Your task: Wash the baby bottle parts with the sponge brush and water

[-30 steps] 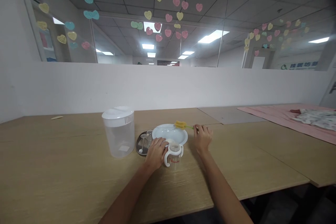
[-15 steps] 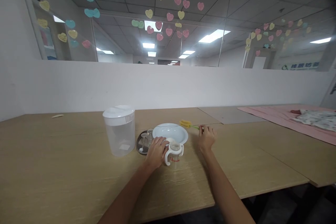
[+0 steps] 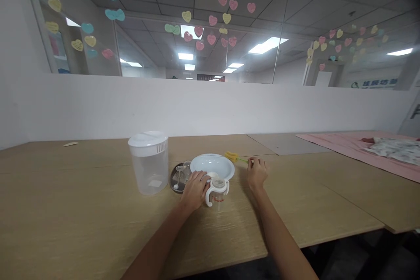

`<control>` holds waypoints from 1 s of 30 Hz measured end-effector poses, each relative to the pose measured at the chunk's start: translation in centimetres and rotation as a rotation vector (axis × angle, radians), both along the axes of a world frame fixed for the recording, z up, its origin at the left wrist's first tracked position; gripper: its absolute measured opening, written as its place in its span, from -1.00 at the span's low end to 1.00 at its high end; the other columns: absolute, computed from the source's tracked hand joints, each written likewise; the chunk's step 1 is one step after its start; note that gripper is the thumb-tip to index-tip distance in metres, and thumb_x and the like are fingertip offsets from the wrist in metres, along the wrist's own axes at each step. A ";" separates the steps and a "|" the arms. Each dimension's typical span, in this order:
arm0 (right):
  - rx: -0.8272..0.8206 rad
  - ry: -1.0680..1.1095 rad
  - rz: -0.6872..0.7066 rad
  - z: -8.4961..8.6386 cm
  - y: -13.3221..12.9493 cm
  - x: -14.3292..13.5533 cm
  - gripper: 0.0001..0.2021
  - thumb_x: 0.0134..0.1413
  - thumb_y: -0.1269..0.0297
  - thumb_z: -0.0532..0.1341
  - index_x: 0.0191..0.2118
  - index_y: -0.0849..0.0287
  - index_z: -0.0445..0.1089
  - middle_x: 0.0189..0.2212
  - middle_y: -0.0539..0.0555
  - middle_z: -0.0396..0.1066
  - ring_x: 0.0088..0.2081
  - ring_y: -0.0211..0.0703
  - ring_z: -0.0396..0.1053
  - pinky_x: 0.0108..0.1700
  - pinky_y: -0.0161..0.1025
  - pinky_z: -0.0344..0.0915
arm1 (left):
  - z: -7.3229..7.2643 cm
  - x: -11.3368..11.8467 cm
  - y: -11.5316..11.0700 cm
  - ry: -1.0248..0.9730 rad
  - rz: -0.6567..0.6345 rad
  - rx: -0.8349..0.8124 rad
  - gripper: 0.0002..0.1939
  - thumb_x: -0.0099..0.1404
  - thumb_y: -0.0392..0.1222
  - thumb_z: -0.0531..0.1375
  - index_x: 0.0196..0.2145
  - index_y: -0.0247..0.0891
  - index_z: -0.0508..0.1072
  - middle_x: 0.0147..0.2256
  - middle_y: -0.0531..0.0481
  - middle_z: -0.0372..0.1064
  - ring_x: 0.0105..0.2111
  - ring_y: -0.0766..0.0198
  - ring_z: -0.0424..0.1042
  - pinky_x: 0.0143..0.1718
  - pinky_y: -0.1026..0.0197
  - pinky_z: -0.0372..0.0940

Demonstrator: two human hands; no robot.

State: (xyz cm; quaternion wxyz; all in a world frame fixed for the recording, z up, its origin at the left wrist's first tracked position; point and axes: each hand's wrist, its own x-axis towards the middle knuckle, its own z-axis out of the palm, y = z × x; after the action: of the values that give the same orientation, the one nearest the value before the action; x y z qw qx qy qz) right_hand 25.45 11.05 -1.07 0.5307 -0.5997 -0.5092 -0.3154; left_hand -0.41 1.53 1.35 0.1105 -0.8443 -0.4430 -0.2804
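A clear baby bottle (image 3: 218, 194) with white side handles and red print stands upright and uncapped on the table. My left hand (image 3: 196, 188) is closed against its left side, with the thumb and fingertips partly hidden. A small white piece (image 3: 213, 175) shows behind the bottle, by those fingertips; I cannot tell what it is. My right hand (image 3: 257, 170) pinches the thin green handle of a bottle brush (image 3: 231, 156), its yellow head pointing left over the bowl's far right rim. The white bowl (image 3: 229, 169) sits just behind the bottle.
Left of the bowl, a dark metal tray (image 3: 173, 187) holds small clear parts (image 3: 180, 175). A translucent lidded tub (image 3: 149, 170) stands further left. A pink cloth (image 3: 323, 142) with patterned fabric (image 3: 393, 148) on it covers the far right. A white wall (image 3: 203, 109) rises behind the table.
Almost nothing differs. The brush head sits very slightly lower, while both hands and the bottle keep their places.
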 end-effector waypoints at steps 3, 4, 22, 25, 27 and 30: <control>-0.003 0.003 -0.010 -0.1 0.1 0.0 -0.73 0.18 0.29 0.00 -0.39 0.22 0.40 -0.49 0.14 0.33 -0.41 -0.11 0.14 -0.31 -0.20 -0.07 | 0.1 0.0 0.0 0.004 0.011 -0.005 -0.73 0.34 -0.23 -0.03 -0.10 -0.25 0.38 -0.02 -0.13 0.32 0.00 0.11 0.25 0.10 -0.05 0.10; -0.007 0.002 -0.015 -0.1 0.1 0.0 -0.73 0.18 0.29 0.00 -0.40 0.23 0.41 -0.49 0.15 0.34 -0.41 -0.11 0.14 -0.31 -0.20 -0.07 | 0.1 0.0 -0.1 0.004 0.010 -0.005 -0.73 0.34 -0.23 -0.03 -0.10 -0.25 0.38 -0.03 -0.13 0.32 0.00 0.11 0.25 0.10 -0.04 0.10; 0.073 -0.009 0.147 1.5 -1.5 -1.3 -0.76 0.18 0.25 0.05 -0.37 0.20 0.40 -0.49 0.08 0.39 -0.38 -0.16 0.21 -0.24 -0.22 0.02 | 0.1 0.1 -0.1 -0.050 -0.016 -0.048 -0.72 0.34 -0.22 -0.05 -0.10 -0.26 0.38 -0.03 -0.14 0.33 0.02 0.11 0.24 0.12 -0.07 0.06; 0.075 -0.045 0.188 1.5 -1.5 -1.6 -0.79 0.16 0.28 0.07 -0.40 0.20 0.40 -0.50 0.06 0.39 -0.38 -0.19 0.22 -0.24 -0.24 0.04 | -0.1 0.2 0.1 -0.195 0.061 -0.074 -0.71 0.34 -0.16 -0.03 -0.04 -0.21 0.34 -0.01 -0.09 0.34 0.08 0.09 0.19 0.17 -0.18 -0.07; 0.089 -0.050 0.208 1.5 -1.5 -1.8 -0.80 0.15 0.29 0.08 -0.40 0.20 0.40 -0.50 0.05 0.39 -0.39 -0.20 0.23 -0.25 -0.26 0.05 | 0.1 0.3 0.5 -0.299 0.137 -0.071 -0.69 0.35 -0.10 -0.04 -0.02 -0.19 0.32 0.00 -0.08 0.34 0.11 0.06 0.16 0.17 -0.24 -0.14; 0.096 -0.054 0.229 1.4 -1.5 -2.1 -0.81 0.14 0.29 0.09 -0.42 0.19 0.39 -0.52 0.04 0.38 -0.39 -0.20 0.23 -0.25 -0.27 0.07 | 1.2 0.7 1.9 -0.329 0.179 -0.079 -0.68 0.36 -0.14 -0.08 -0.03 -0.18 0.33 0.02 -0.06 0.33 0.12 0.07 0.14 0.17 -0.20 -0.13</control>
State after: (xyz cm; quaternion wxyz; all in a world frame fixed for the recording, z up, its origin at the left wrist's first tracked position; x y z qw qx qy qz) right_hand 23.32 9.51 0.37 0.5773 -0.5030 -0.5727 -0.2928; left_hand 0.27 3.39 2.55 0.0278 -0.7480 -0.5392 -0.3860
